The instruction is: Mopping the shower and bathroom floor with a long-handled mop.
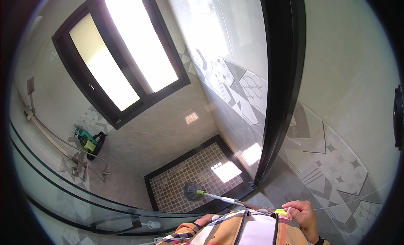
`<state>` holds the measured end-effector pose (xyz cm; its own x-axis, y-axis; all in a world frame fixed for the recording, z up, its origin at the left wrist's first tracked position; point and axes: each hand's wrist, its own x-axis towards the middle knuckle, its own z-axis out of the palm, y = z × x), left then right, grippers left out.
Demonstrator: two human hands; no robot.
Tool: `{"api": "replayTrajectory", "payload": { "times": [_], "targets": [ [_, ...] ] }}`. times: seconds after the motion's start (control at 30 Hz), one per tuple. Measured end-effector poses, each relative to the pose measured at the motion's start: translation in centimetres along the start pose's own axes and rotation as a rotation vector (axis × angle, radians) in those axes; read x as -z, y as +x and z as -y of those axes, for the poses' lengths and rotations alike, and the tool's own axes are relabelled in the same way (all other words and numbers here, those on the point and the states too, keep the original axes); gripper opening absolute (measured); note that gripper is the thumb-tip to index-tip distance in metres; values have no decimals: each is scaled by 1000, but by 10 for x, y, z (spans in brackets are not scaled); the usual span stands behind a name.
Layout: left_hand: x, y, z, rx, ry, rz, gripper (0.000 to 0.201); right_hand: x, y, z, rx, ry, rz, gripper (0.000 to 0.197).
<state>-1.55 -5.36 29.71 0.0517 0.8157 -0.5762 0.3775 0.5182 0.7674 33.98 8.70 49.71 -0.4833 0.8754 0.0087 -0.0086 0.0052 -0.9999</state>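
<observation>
Plaid jacket (214, 235); right hand (302, 215) angled inward, fingers pinching mop grip (280, 212); left hand (205, 220) low, fingers unclear.

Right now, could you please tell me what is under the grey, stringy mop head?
Around the grey, stringy mop head, small square brown tiles with pale joints show, so it seems to rest on them; the patch beneath is hidden.

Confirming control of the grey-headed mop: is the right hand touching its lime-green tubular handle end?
Touching: in the head view, the right hand grips the lime-green tubular handle end with no visible gap.
</observation>
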Motion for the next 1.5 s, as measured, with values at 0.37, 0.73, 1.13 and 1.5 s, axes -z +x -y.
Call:
{"api": "replayTrajectory", "payload": {
  "times": [0.37,0.73,1.13,1.5],
  "targets": [
    [-3,4,6,219,-283,4,30,5,-2,-6,-55,16,12,23],
    [-2,-10,-15,75,-116,-20,31,0,-2,-3,-12,-12,8,26],
    [-3,-5,8,-80,-29,-19,30,-1,-5,2,-40,-8,4,25],
    [-3,1,4,3,-49,-19,29,5,-7,-5,-92,22,-10,20]
  ]
}}
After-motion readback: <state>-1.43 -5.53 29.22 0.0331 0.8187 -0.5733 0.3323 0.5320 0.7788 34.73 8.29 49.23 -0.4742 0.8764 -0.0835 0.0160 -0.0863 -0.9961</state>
